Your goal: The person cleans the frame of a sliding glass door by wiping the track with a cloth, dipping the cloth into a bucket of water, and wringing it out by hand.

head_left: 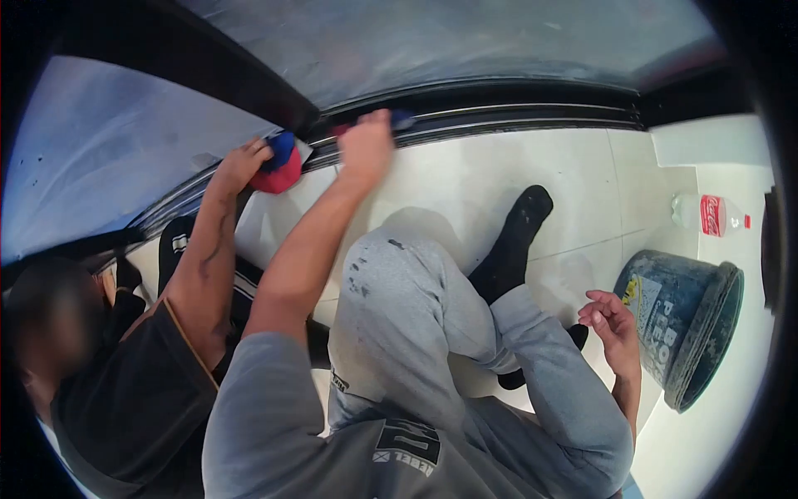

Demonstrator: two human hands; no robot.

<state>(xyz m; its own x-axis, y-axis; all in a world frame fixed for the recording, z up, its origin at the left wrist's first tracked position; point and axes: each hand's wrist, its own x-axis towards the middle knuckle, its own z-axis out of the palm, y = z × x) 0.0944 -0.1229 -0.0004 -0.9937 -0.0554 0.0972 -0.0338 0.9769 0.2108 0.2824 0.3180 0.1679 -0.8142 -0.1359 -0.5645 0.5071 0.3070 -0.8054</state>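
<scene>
My left hand (366, 150), slightly blurred, reaches to the black sliding-door track (499, 104). Its fingers are closed on a dark blue and red cloth (402, 118), pressed against the track. My right hand (613, 326) is raised near the black bucket (677, 324), its fingers partly curled and apart, holding nothing. To the left of my left hand, a co-worker's hand (243, 164) holds a red and blue cloth (280, 164) at the lower edge of the door frame.
A co-worker in a dark shirt (133, 382) crouches at my left. A bottle with a red label (712, 214) lies on the right, beyond the bucket. Glass panels (465, 41) rise behind the track. My sock-covered foot (524, 224) rests on the pale tiles (582, 195).
</scene>
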